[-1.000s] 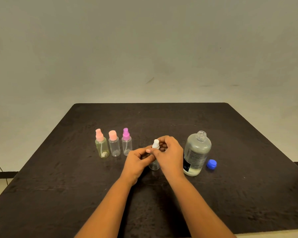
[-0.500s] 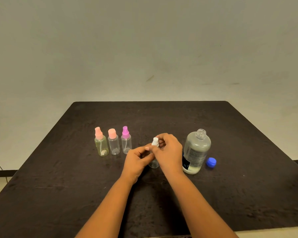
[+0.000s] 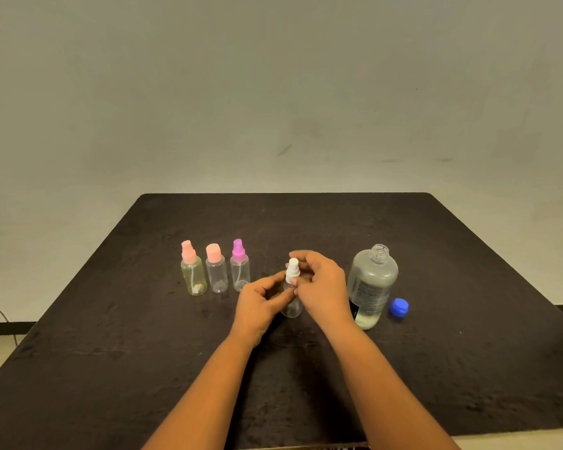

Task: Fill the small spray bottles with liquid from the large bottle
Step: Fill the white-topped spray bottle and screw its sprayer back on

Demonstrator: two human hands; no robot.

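Note:
A small clear spray bottle (image 3: 292, 307) with a white spray top (image 3: 292, 269) stands upright on the dark table (image 3: 143, 368). My left hand (image 3: 259, 303) grips its body. My right hand (image 3: 322, 287) pinches the white top with its fingertips. Just right of my hands stands the large clear bottle (image 3: 372, 284), uncapped, with a little liquid at its bottom. Its blue cap (image 3: 399, 306) lies on the table beside it. To the left is a row of three small bottles: a yellowish one with a pink sprayer (image 3: 193, 269), a clear one with a pink cap (image 3: 216, 269), and one with a magenta sprayer (image 3: 239, 266).
The table's far edge meets a plain pale wall (image 3: 273, 92). A thin cable (image 3: 0, 313) hangs off the left side, past the table's edge. The near table edge runs along the bottom of the view.
Both hands have stayed on the white-topped bottle; the right fingers have shifted slightly around the white top. The other bottles and the cap have not moved.

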